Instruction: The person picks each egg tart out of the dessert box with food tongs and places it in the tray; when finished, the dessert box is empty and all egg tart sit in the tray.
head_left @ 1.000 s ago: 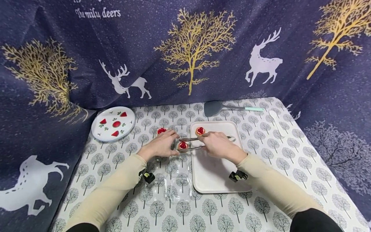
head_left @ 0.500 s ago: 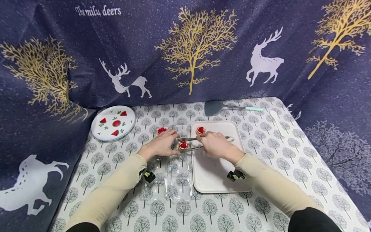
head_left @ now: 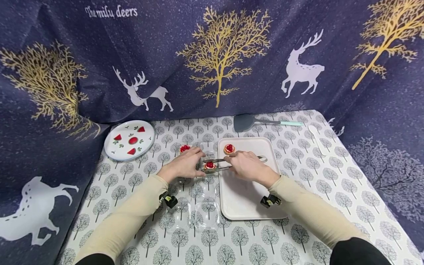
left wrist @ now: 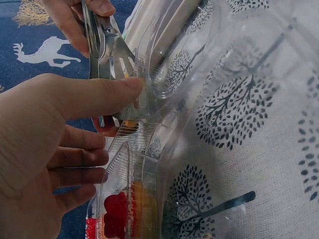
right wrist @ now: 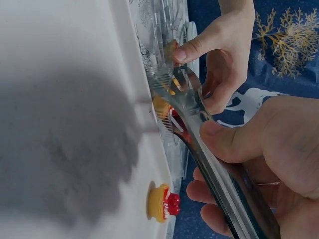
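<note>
My right hand grips metal serving tongs. Their tips lie on both sides of a red-topped fruit tart in a compartment of the clear plastic container. My left hand spans the container with thumb and fingers mostly straight, the thumb close to the tongs' tips. Another tart sits in the far-left compartment, beside the left fingers. A third tart rests at the back left of the white tray. In the left wrist view the tongs and thumb partly hide the gripped-around tart.
A round watermelon-print plate stands at the back left. At the back lies a grey spatula with a mint handle. A white spoon lies right of the tray. Patterned cloth covers the table, and a deer-print curtain hangs behind.
The tongs' arms have drawn slightly closer together around the tart between them. Both hands have stayed almost in the same place.
</note>
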Demonstrator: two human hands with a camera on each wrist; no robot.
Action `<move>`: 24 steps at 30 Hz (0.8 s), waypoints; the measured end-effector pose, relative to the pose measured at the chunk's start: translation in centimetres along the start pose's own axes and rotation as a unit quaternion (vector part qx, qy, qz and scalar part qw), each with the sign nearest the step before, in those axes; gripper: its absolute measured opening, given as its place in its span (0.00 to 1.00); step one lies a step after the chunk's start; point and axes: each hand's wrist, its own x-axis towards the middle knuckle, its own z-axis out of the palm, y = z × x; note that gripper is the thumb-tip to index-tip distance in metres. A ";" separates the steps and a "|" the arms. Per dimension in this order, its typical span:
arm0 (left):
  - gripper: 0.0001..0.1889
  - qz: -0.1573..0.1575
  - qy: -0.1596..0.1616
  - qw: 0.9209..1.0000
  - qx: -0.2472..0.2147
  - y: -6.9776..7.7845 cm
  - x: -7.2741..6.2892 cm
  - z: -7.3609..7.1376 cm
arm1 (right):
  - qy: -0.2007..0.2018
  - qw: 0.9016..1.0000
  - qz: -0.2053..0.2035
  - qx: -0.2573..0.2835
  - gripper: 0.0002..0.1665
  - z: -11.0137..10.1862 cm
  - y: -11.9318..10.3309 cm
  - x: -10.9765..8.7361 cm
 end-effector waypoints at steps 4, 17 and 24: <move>0.44 0.000 -0.003 1.000 -0.002 0.0 0.0 -0.2 | 0.009 1.000 -0.006 0.002 0.14 0.2 0.2 -0.1; 0.44 -0.002 -0.004 1.000 -0.002 0.1 0.0 -0.2 | 0.011 1.000 -0.006 0.020 0.34 -0.1 0.9 -0.6; 0.43 -0.007 0.001 1.000 -0.005 0.2 0.0 -0.1 | 0.013 0.999 0.000 0.039 0.37 -0.3 1.2 -1.0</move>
